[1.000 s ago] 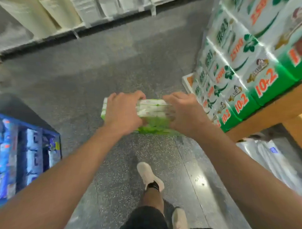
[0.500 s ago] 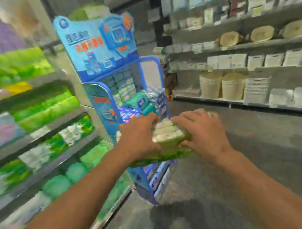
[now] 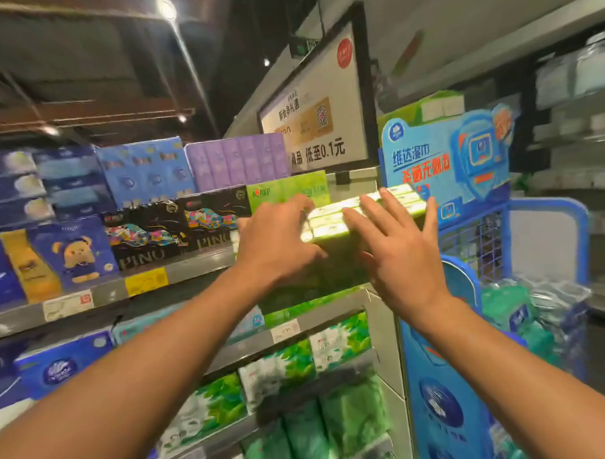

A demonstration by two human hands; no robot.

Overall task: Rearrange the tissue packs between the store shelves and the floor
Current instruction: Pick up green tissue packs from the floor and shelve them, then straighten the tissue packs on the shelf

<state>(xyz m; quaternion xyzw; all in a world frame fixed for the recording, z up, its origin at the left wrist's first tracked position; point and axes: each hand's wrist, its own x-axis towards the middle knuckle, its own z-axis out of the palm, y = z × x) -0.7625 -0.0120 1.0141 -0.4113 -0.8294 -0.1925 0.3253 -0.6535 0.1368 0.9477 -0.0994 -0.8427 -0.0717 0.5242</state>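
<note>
1. Reaching up to the store shelves (image 3: 192, 267), both bare forearms extend from the bottom corners toward the right end of the upper shelf
2. Green tissue pack (image 3: 338, 219): sits at that shelf end, tilted, its pale top face toward the camera, in front of another green pack (image 3: 286, 190) standing behind it; whether its base rests fully on the shelf board cannot be told, as the hands cover it
3. Left hand (image 3: 277, 240): laid on the pack's left side, fingers curled over the top left edge, gripping it
4. Right hand (image 3: 397, 246): fingers spread and straight, not closed round anything; the fingertips lie against the pack's top right face, palm clear of it
5. Shelf contents to the left: black packs (image 3: 177, 230), a navy pack with a bear print (image 3: 75, 254), purple packs (image 3: 237, 161) above
6. Lower shelves hold green and white rolls (image 3: 282, 377)
7. A blue display stand (image 3: 464, 196) stands just beside the shelf end on the right
8. A white promotional sign (image 3: 319, 108) hangs above the shelf end
</note>
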